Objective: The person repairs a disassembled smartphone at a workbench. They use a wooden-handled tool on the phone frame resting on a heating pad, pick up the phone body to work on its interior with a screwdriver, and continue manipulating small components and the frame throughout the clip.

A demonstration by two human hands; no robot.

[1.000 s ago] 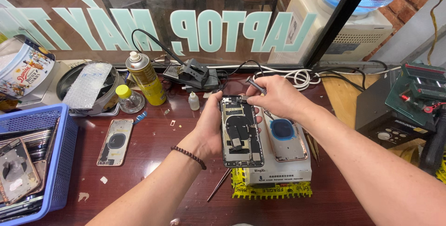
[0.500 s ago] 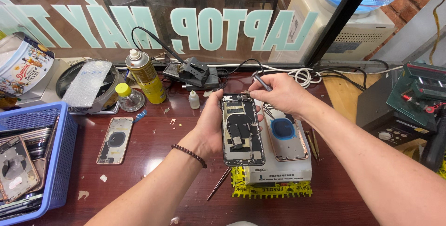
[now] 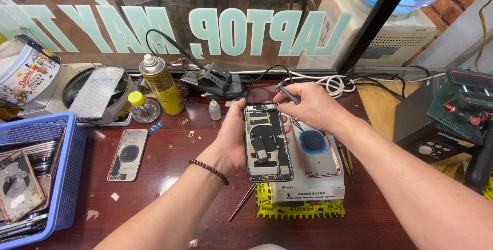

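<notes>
I have the opened phone (image 3: 267,142) gripped in my left hand (image 3: 233,139), fingers wrapped around its left edge and thumb side behind it, so the exposed insides face up toward me. Compared with a second ago I have lifted it and brought it a little closer to my right hand; it now hangs above the white heating block (image 3: 308,186) instead of lying nearly flat against it. My right hand (image 3: 313,107) is closed narrow around a small dark screwdriver (image 3: 288,95), pinched between thumb and forefinger, with its tip just off the top right corner of the phone. Half a second ago the tool sat at about the same place, so the right hand has barely shifted while the left has done the moving.

My reading is that the work is at the upper end of the phone body, and the tilt gives the tool a better angle on that corner. Whether the tip already touches a screw I cannot tell; it is too small to see.

Just below my right hand a gold back housing with a blue ring (image 3: 317,150) lies on the block. Left of my left hand, well apart, another back housing (image 3: 127,155) lies on the table (image 3: 169,198), and beyond it stands a yellow spray can (image 3: 162,85). A thin metal pick (image 3: 241,204) lies under my left wrist.
</notes>
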